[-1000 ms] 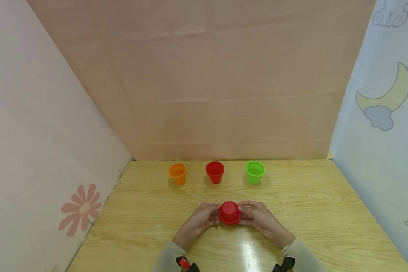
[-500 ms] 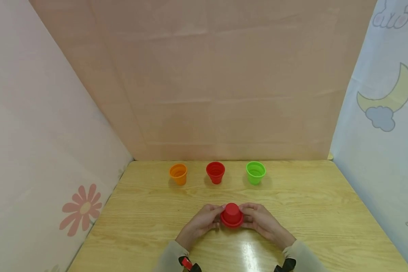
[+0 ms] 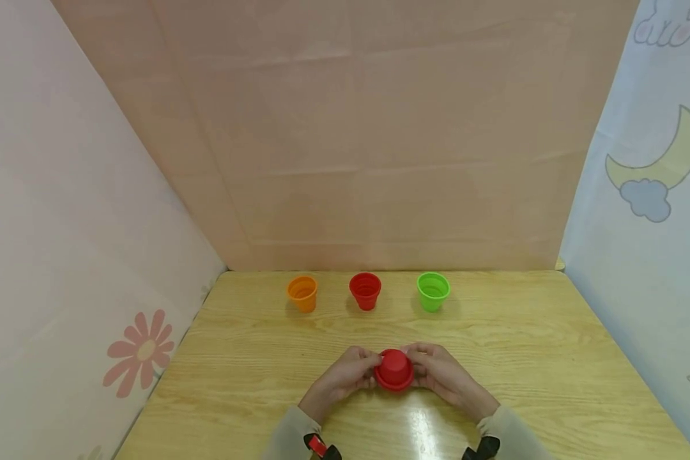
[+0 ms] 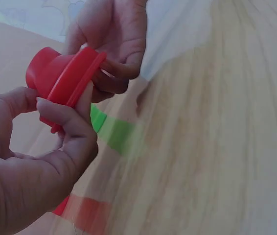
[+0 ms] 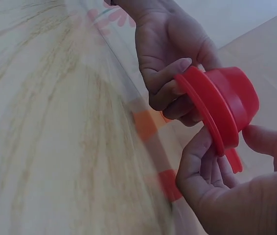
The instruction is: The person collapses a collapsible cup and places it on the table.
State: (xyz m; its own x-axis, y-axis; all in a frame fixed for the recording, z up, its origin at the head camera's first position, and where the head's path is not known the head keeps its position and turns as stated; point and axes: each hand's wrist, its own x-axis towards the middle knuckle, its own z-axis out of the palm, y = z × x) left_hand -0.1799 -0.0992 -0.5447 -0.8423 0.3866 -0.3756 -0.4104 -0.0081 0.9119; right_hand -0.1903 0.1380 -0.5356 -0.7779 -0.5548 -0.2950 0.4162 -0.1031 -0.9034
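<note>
A red collapsible cup (image 3: 394,370), base up and partly folded into a stepped shape, is held between both hands above the near part of the table. My left hand (image 3: 347,372) pinches its left side, with the thumb on the outer wall and the fingers at the rim. On the other side, my right hand (image 3: 441,374) grips the cup by rim and wall. In the left wrist view the wide rim of the cup (image 4: 72,76) faces the tabletop side. The right wrist view shows the fingers of both hands around the rim of the cup (image 5: 212,110).
Along the back of the wooden table (image 3: 236,358) stand an orange cup (image 3: 303,295), a second red cup (image 3: 365,292) and a green cup (image 3: 434,292), all mouth up. A brown backdrop (image 3: 345,160) rises behind them, and pale printed sheets (image 3: 638,275) flank the table.
The held cup has shifted slightly toward me and to the right, and its tilt has changed. My left thumb has come onto its wall. The three standing cups stay in place.
</note>
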